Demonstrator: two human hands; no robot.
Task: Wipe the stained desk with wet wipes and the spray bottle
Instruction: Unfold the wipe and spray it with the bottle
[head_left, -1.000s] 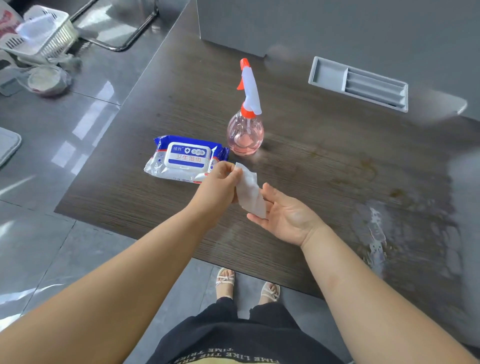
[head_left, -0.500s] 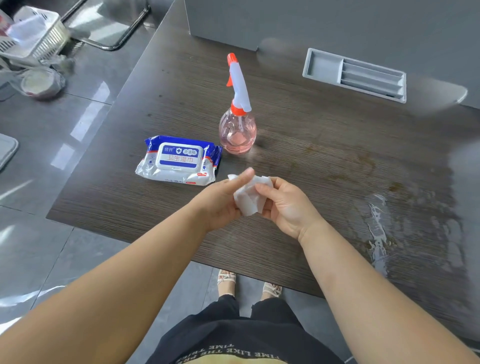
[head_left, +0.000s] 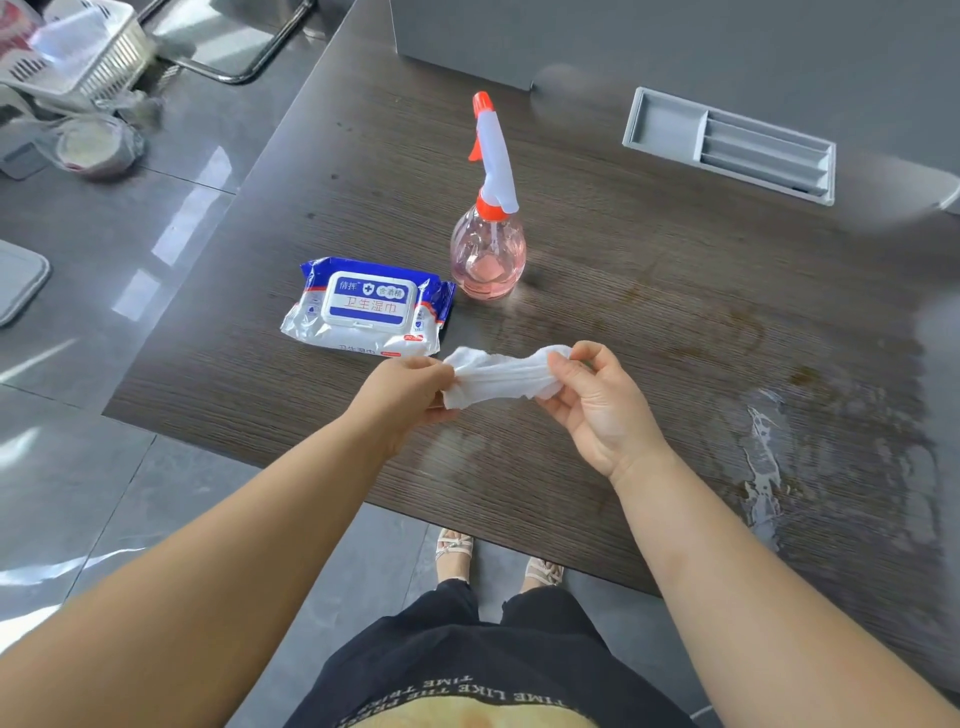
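Both hands, L (head_left: 402, 392) & R (head_left: 597, 400), pinched a wipe (head_left: 496, 379) stretched btwn them, above the desk (head_left: 623, 291).

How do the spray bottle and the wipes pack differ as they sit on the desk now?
The spray bottle stands upright; the wipes pack lies flat, lid facing up. The spray bottle is clear pink with an orange-and-white sprayer; the wipes pack is blue and white with a printed label. The spray bottle is the taller of the two. Both rest on the desk, close together, and neither is held.
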